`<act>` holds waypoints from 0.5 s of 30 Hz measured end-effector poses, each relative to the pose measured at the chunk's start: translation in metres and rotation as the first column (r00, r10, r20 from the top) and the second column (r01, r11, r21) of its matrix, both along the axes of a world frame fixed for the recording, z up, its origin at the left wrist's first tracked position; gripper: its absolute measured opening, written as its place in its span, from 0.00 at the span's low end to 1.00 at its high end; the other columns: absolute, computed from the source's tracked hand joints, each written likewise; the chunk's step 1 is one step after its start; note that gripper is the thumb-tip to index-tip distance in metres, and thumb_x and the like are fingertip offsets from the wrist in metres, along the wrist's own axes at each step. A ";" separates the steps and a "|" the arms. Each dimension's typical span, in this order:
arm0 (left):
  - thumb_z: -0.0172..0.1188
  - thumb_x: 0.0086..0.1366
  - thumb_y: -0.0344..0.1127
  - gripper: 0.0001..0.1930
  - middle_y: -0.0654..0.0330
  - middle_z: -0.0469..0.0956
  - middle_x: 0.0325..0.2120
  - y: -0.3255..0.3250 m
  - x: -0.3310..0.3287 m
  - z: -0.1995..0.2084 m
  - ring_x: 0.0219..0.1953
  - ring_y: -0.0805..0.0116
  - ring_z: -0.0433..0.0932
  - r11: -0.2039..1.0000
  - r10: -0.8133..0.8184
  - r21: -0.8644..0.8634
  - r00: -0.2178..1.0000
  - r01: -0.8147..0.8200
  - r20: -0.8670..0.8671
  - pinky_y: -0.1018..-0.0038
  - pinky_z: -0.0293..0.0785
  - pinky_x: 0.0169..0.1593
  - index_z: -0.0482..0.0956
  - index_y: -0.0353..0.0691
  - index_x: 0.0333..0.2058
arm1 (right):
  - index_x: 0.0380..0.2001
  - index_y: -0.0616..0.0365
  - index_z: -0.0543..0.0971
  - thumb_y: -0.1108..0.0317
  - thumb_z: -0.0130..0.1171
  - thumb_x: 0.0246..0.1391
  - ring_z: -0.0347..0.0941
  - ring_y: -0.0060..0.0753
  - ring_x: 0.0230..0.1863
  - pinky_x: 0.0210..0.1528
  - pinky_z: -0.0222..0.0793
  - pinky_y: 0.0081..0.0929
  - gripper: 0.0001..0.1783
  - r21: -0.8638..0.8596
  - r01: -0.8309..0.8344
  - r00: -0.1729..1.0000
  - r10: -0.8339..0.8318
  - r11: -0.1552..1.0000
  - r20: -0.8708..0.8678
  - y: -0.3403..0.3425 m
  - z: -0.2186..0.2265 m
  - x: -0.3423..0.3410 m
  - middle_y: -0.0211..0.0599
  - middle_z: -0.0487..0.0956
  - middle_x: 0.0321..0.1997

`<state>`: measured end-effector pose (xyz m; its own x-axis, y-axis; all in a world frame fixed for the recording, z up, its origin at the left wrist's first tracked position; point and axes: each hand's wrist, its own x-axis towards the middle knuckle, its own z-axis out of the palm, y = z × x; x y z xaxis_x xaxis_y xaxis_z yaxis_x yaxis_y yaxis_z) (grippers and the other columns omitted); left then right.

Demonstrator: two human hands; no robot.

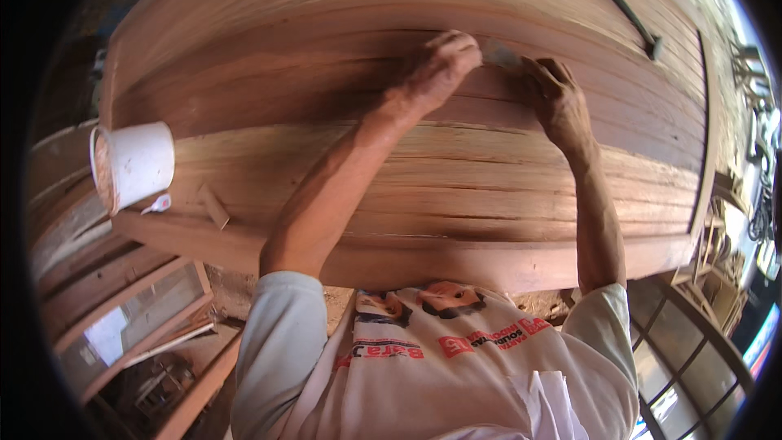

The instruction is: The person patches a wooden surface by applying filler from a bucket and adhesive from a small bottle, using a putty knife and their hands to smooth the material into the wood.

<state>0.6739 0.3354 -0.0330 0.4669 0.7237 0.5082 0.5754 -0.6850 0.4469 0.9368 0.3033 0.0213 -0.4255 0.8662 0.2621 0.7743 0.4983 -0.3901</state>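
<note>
My left hand (450, 57) is closed above the middle of a large wooden panel (391, 171) made of long boards, light and reddish brown. Facing it, my right hand (560, 98) has its fingers bent around the near end of a thin grey plate (501, 55), which looks like a scraper blade. The plate spans the gap between both hands, close to the reddish boards. Its other end meets the fingertips of my left hand; whether those fingers grip it or something else is hidden. Dark lines run along the joints between the boards.
At the panel's left edge, a white bucket (147, 161) with brownish matter inside lies tipped. Beside it are a small white bottle (158, 204) and a wood scrap (214, 206). A dark rod (615, 2) rests at the far right. Glazed frames (122, 334) stand below left.
</note>
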 end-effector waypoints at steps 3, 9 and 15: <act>0.71 0.70 0.29 0.05 0.54 0.87 0.44 -0.022 0.005 0.013 0.48 0.56 0.87 0.978 0.055 -0.209 0.987 -0.022 0.152 0.62 0.87 0.52 0.88 0.38 0.43 | 0.59 0.57 0.86 0.71 0.64 0.70 0.82 0.53 0.52 0.53 0.80 0.48 0.16 -0.074 0.083 0.996 -0.084 0.994 -0.022 -0.005 -0.007 0.003 0.45 0.85 0.52; 0.76 0.68 0.31 0.12 0.56 0.88 0.46 -0.120 -0.068 0.043 0.52 0.58 0.85 0.843 0.538 -0.177 0.809 -0.508 0.237 0.62 0.82 0.58 0.90 0.39 0.48 | 0.60 0.56 0.85 0.70 0.66 0.69 0.83 0.52 0.54 0.54 0.80 0.47 0.17 -0.081 0.095 0.995 -0.098 0.992 -0.033 -0.008 -0.011 0.017 0.44 0.85 0.54; 0.71 0.71 0.45 0.29 0.44 0.74 0.67 -0.252 -0.259 0.038 0.71 0.39 0.69 0.280 0.920 0.143 0.223 -0.949 -0.323 0.47 0.66 0.73 0.78 0.40 0.66 | 0.60 0.55 0.85 0.69 0.67 0.69 0.82 0.51 0.54 0.56 0.80 0.45 0.18 0.012 0.021 0.999 -0.020 1.000 -0.029 0.006 -0.011 0.011 0.42 0.85 0.53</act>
<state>0.4146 0.0830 0.0047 -0.4697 0.7720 0.4283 0.8779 0.4598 0.1338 0.9477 0.3092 0.0100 -0.3998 0.8714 0.2844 0.7730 0.4872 -0.4062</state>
